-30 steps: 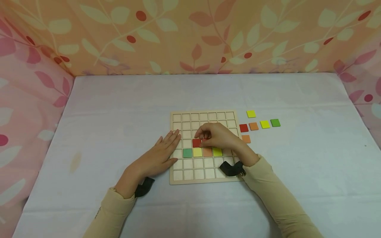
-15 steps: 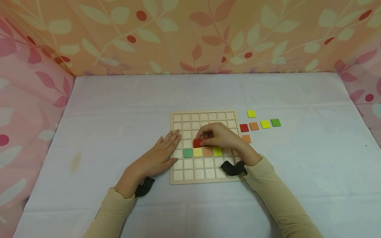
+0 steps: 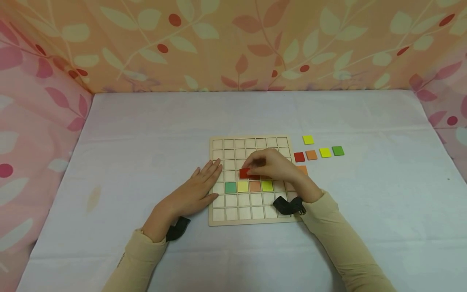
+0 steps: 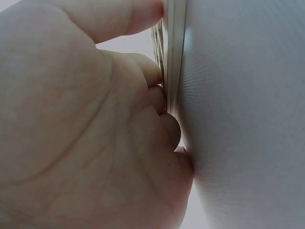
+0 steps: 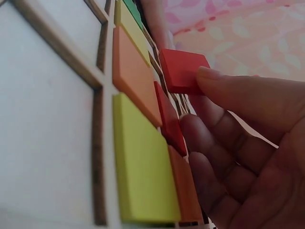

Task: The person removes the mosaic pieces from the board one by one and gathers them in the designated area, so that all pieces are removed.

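My right hand (image 3: 273, 165) pinches a red square tile (image 5: 183, 71) between thumb and fingers. That tile is raised off the wooden grid board (image 3: 233, 221). Just under the hand, a second red tile (image 5: 169, 117) and an orange tile (image 5: 186, 183) sit in the board, partly hidden in the head view. The row nearer me holds a green tile (image 3: 230, 187), a pale yellow tile (image 3: 242, 186), an orange tile (image 3: 255, 186) and a yellow tile (image 3: 267, 185). With fingers extended, my left hand (image 3: 191, 192) rests on the board's left edge.
Right of the board lie loose tiles: two yellow tiles, the farther one (image 3: 308, 140) alone, a red tile (image 3: 299, 157), a green tile (image 3: 337, 151) and two orange tiles, one (image 3: 302, 170) partly behind the right wrist. A white cloth (image 3: 146, 129) covers the table; patterned curtains stand around it.
The red tile at the left of its row has come up out of its cell in my right hand, shifting slightly right and away from me. My left hand stays put.
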Demonstrator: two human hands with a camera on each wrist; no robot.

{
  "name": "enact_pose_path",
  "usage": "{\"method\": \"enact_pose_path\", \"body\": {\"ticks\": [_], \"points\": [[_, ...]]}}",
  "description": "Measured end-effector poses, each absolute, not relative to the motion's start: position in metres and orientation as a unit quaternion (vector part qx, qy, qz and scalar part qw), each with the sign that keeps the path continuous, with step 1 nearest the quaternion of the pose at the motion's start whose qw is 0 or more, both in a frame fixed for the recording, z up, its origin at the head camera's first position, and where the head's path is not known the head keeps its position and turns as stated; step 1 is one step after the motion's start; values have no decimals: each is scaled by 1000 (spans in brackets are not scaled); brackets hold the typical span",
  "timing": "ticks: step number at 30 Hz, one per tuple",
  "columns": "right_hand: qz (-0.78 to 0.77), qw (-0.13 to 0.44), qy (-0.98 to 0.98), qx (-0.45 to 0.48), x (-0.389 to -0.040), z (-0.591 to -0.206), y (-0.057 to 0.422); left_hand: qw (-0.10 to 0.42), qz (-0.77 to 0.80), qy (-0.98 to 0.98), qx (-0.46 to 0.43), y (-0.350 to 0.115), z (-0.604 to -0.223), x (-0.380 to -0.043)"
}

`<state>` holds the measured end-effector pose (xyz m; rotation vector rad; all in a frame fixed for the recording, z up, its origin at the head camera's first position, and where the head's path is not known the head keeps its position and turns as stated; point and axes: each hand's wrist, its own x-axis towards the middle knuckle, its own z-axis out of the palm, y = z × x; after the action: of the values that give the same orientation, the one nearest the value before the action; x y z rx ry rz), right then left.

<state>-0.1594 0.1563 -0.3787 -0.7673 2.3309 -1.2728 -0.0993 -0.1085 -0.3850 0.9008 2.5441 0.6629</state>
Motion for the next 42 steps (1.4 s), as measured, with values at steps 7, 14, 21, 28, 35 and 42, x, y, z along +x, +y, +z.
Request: {"method": "enact_pose_path", "body": {"ticks": [7,14,21,28,35,42], "points": [[-474,192,823,-246,-160,-378,160,182,238,900,318,-108,-385,-99],[-483,197,822,-227,-158,-378,164,184,236,899,320,-109,-386,-100],[-490,194,825,-206,-156,-376,169,183,236,899,321,-108,-384,-99],[-501,196,823,-185,-153,-375,177,183,238,899,319,-108,-385,-99],[-508,192,821,-176,-152,-373,184,183,236,900,318,-108,-386,-99],[-512,194,821,-159,-150,-372,192,182,233,901,319,-108,-385,-99]]}}
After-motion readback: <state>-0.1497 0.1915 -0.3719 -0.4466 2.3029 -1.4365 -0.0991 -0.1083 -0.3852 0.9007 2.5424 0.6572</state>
